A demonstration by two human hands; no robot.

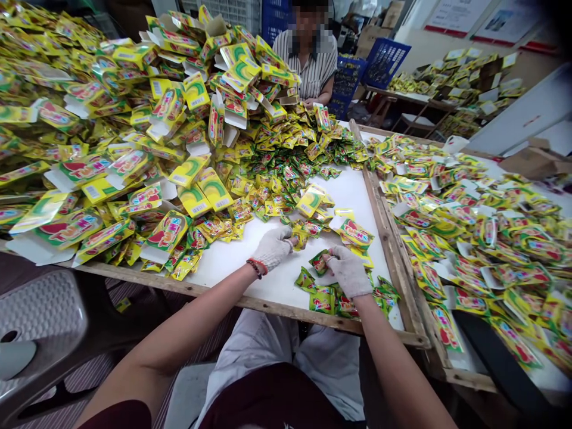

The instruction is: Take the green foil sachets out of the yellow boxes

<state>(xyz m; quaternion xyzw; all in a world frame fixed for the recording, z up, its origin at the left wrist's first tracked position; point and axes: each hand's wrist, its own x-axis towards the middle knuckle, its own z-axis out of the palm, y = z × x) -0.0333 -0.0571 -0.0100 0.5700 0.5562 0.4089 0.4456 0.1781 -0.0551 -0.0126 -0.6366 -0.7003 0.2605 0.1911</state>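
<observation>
Green printed sachet (318, 263) pinched in the right hand (349, 271); toward its eleven o'clock, the left hand (273, 248) touches a yellow sachet (300, 240), grip unclear. Sachet-picking seems underway, calling for light pinches.

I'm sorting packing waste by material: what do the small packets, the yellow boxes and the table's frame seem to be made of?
Small packets: probably thin plastic film, glossy, since their wrinkled surfaces catch the light.
Yellow boxes: likely printed paperboard, smooth; open flaps show a plain white inner side.
Table's frame: apparently wood, worn and matte, with uneven brown streaks.
</observation>
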